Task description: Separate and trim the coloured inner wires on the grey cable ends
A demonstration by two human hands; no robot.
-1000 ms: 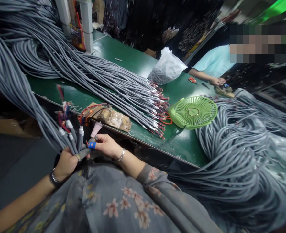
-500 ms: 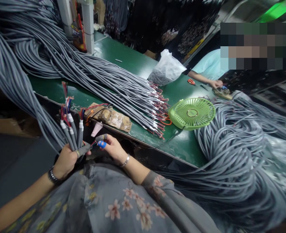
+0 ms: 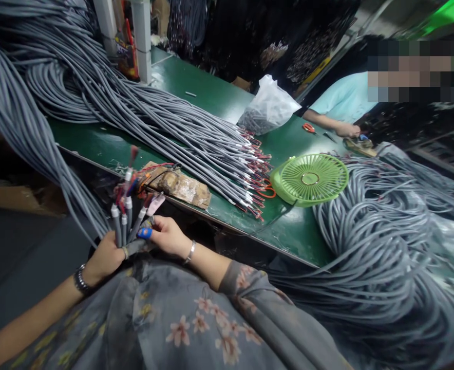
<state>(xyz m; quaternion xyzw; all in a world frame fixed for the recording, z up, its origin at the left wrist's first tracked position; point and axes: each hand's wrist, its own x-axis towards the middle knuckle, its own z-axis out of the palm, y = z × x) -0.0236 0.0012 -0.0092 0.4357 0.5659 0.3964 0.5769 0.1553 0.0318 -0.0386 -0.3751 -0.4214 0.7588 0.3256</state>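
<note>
My left hand [image 3: 107, 256] is closed round a bunch of grey cables [image 3: 124, 226], whose ends point upward. White bands ring the cable ends, and thin red and blue wires fan out above them. Close beside it, my right hand [image 3: 166, 235] pinches near one cable end of the bunch; a blue cover sits on one of its digits. What lies between the fingertips is partly hidden, though it seems to be a cable. Behind the hands, a taped cardboard-covered block [image 3: 181, 187] rests at the table edge, with a pink strip [image 3: 156, 204] near it.
A thick bundle of grey cables [image 3: 165, 118] lies across the green table [image 3: 207, 105]. To the right stand a green fan [image 3: 310, 177] and a large cable heap [image 3: 381, 246]. Farther back are a plastic bag [image 3: 269, 107], orange-handled scissors [image 3: 308, 128] and a co-worker's hand [image 3: 347, 129].
My right hand has moved left and closer to my left hand. The cable bunch has shifted right, with one cable now tilted toward the right hand. The view has turned slightly.
</note>
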